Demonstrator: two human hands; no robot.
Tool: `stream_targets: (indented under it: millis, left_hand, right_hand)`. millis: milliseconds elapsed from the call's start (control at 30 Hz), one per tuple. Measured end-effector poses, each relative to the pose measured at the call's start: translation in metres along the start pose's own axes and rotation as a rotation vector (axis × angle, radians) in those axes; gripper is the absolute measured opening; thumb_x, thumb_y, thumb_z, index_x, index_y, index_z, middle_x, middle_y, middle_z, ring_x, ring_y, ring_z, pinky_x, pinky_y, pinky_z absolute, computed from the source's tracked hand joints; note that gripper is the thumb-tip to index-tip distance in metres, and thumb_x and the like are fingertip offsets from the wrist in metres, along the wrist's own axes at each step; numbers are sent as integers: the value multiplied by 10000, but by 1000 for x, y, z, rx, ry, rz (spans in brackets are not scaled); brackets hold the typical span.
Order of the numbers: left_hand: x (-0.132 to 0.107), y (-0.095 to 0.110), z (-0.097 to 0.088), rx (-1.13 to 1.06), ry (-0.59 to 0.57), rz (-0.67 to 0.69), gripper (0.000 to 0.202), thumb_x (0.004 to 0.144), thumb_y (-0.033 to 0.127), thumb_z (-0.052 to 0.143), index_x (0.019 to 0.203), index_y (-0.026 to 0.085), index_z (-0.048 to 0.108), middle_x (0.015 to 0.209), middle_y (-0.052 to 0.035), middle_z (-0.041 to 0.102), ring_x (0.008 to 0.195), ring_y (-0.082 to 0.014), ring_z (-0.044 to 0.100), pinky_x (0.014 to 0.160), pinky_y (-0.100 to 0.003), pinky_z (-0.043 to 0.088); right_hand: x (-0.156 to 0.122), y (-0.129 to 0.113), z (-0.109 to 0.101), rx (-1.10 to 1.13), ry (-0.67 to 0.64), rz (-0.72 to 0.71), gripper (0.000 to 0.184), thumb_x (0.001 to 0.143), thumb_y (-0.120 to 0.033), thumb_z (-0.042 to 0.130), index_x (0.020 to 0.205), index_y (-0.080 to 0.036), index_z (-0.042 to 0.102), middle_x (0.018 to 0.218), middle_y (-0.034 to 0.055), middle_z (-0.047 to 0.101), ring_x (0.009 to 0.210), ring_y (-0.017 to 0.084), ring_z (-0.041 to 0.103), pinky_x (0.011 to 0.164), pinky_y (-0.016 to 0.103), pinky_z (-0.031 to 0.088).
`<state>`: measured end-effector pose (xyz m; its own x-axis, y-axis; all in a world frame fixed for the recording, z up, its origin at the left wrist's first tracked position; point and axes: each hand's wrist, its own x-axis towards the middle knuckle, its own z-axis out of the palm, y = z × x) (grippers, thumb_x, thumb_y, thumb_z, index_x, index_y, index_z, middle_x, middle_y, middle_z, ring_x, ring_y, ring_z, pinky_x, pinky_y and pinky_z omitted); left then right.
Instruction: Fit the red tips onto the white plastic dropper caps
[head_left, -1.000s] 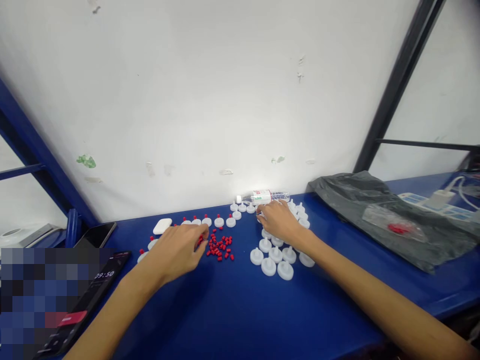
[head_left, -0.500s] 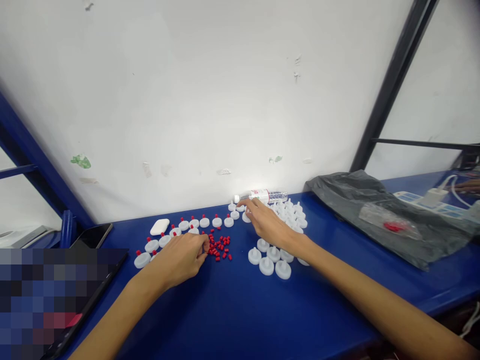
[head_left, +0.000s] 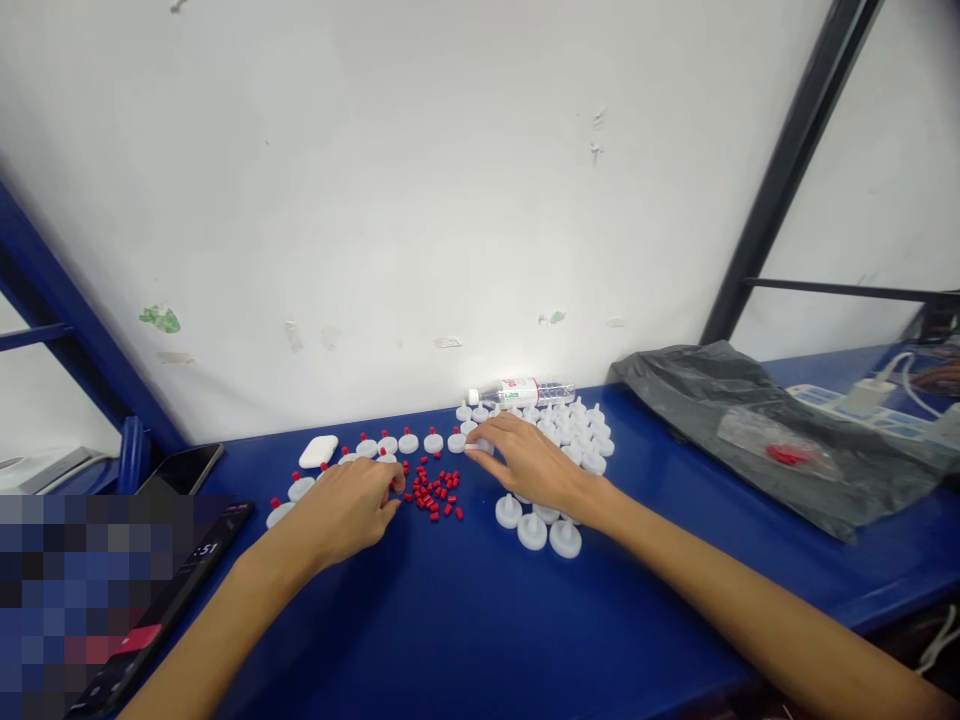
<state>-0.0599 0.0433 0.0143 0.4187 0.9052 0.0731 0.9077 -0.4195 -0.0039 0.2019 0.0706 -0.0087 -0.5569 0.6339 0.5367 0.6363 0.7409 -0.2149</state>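
Observation:
My left hand (head_left: 351,503) is at the left edge of a pile of small red caps (head_left: 433,492), its fingers curled in. Whatever its fingertips hold, if anything, is hidden. My right hand (head_left: 534,462) pinches a round white nozzle lid (head_left: 480,446) between thumb and fingers, at the right end of a row of white lids topped with red caps (head_left: 408,442). Beyond and under that hand, many white lids without red caps (head_left: 577,432) stand close together. A smaller group of bare white lids (head_left: 532,532) lies nearer me, partly covered by my right wrist.
A clear plastic bottle (head_left: 525,391) lies against the wall. A white rounded case (head_left: 319,451) and a dark phone (head_left: 180,468) are at the left, with another lit phone (head_left: 161,620) nearer. A grey plastic bag (head_left: 697,400) bearing a small clear bag of red pieces (head_left: 780,446) covers the right side.
My left hand has drawn back slightly left from the red caps. My right hand has come down and toward me from the back lids and now grips a white lid.

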Motion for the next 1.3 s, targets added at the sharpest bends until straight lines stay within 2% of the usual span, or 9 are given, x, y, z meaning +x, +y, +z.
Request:
stream_targets:
  millis: [200, 267, 400, 567, 767, 1033, 1100, 1167, 1300]
  left_hand:
    - [1, 5, 3, -36, -62, 23, 124, 847, 219, 528, 862, 244, 649, 773, -32, 699, 736, -238, 646, 599, -313, 377]
    - [1, 7, 4, -40, -50, 25, 140, 862, 205, 504, 828, 231, 637, 802, -40, 702, 733, -232, 644, 604, -314, 383]
    - [1, 14, 4, -80, 130, 65, 146, 920, 225, 472, 888, 212, 615, 901, -45, 706, 768, -223, 648, 655, -324, 416]
    - [1, 25, 6, -202, 305, 195, 135, 967, 240, 492, 1018, 239, 616, 941, 15, 713, 780, -170, 667, 684, -284, 437]
    - [1, 29, 12, -226, 410, 304, 104, 983, 236, 519, 994, 226, 622, 937, 15, 703, 783, -147, 664, 653, -257, 430]
    - [3, 28, 19, -273, 526, 383, 147, 1003, 214, 502, 1057, 229, 637, 1012, -1, 713, 869, -141, 674, 735, -247, 469]
    - [4, 28, 20, -279, 564, 366, 146, 1004, 234, 506, 1060, 222, 640, 1008, -3, 721, 876, -147, 681, 762, -254, 477]
    - [5, 29, 21, -273, 581, 294, 151, 999, 287, 522, 1078, 229, 638, 1007, -1, 723, 863, -159, 686, 751, -266, 478]
    - [6, 30, 19, -205, 491, 123, 202, 1016, 367, 465, 1089, 254, 615, 1011, -2, 696, 826, -193, 673, 645, -289, 431]
  right_hand:
    - [-1, -6, -2, -1, -14, 18, 338, 973, -457, 547, 1202, -209, 553, 1072, 93, 689, 997, 246, 645, 849, 402, 531]
    - [-2, -7, -3, 32, -19, 17, 391, 947, -499, 570, 1204, -209, 518, 1084, 86, 682, 967, 239, 651, 837, 395, 537]
    - [-3, -11, -2, 75, -19, -22, 436, 909, -476, 636, 1232, -229, 480, 1149, 76, 653, 1002, 231, 645, 880, 395, 533]
    - [-3, -18, -3, 79, -24, -90, 425, 895, -368, 687, 1244, -241, 479, 1197, 76, 617, 1049, 228, 622, 901, 398, 523]
    - [-4, -21, -2, 66, 11, -135, 420, 905, -378, 669, 1251, -223, 486, 1165, 89, 610, 1031, 221, 615, 888, 391, 530]
    - [-4, -22, -4, 59, 29, -153, 425, 907, -411, 651, 1240, -201, 489, 1167, 97, 625, 1047, 226, 621, 890, 376, 532]
    - [-4, -23, -6, 53, 32, -159, 388, 928, -426, 610, 1226, -202, 501, 1157, 95, 637, 1020, 221, 635, 877, 373, 537]
    - [-3, -22, -7, 68, 32, -157, 368, 942, -430, 580, 1228, -211, 506, 1166, 92, 642, 1009, 214, 645, 862, 366, 544]
    - [-4, -17, -5, 121, 31, -155, 413, 938, -409, 602, 1296, -238, 484, 1226, 87, 629, 1064, 208, 643, 879, 367, 554]
